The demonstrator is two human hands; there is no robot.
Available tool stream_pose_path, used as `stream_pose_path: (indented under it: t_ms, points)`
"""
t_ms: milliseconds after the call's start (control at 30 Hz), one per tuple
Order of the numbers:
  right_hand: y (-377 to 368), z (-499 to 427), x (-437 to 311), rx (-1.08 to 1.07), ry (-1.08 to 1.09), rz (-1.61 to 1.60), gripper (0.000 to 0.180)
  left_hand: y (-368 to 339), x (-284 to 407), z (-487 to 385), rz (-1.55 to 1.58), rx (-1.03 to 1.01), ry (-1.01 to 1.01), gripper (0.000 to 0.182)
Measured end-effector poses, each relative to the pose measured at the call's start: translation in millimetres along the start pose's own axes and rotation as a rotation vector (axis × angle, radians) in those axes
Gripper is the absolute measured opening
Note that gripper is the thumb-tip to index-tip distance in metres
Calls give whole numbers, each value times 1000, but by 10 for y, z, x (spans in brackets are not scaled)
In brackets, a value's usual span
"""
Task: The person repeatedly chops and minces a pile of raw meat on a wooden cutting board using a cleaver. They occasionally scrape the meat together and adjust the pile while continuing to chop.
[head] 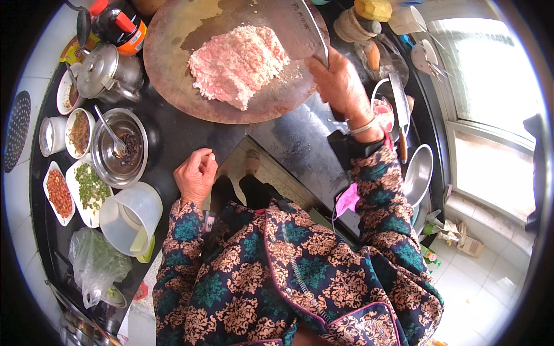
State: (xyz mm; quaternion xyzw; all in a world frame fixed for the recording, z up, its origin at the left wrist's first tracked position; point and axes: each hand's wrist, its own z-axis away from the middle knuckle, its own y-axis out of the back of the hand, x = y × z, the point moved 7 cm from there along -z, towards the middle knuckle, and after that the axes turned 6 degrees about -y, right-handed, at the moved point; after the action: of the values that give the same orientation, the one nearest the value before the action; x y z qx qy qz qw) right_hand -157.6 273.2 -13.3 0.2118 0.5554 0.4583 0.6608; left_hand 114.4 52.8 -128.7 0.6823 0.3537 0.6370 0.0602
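Note:
My right hand grips the handle of a broad cleaver, whose blade lies over the right part of a round chopping board, beside a mound of minced meat. The blade's edge meets or nearly meets the meat's right side. My left hand is curled with nothing seen in it, near the front edge of the black counter, below the board. Its palm is hidden.
On the left stand a steel bowl with a spoon, chopped scallions, peanuts, a plastic measuring jug and a lidded metal pot. On the right, a knife rests across a bowl of meat, near a tilted steel bowl.

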Motion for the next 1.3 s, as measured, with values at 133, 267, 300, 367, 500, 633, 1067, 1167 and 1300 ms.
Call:
stream_pose_path:
  t_ms: [133, 267, 300, 367, 500, 633, 1067, 1167, 1300]
  points:
    - [-53, 32, -64, -43, 93, 188, 41, 4, 20, -10, -18, -1, -29, 11]
    - [3, -13, 15, -3, 23, 24, 40, -2, 10, -6, -29, -1, -14, 11]
    - [24, -26, 47, 32, -27, -14, 41, 1, 14, -7, -36, 5, -17, 11]
    - [-81, -34, 36, -112, -9, 197, 42, -3, 15, -8, -19, -1, -13, 11]
    - [43, -29, -17, -7, 26, 144, 41, 9, 28, -13, -25, -5, -12, 11]
    - [-23, -13, 68, -98, -51, 6, 40, 10, 24, -9, -30, 0, -5, 11]
    - [-38, 19, 36, -45, 54, 169, 41, 20, 53, -26, -22, -5, -26, 12]
    - [52, 4, 107, 27, -15, 1, 43, 12, 43, -20, -25, -16, -7, 11]
    - [-41, -6, 112, -85, 101, 211, 39, 18, 50, -32, -20, 6, -26, 11]
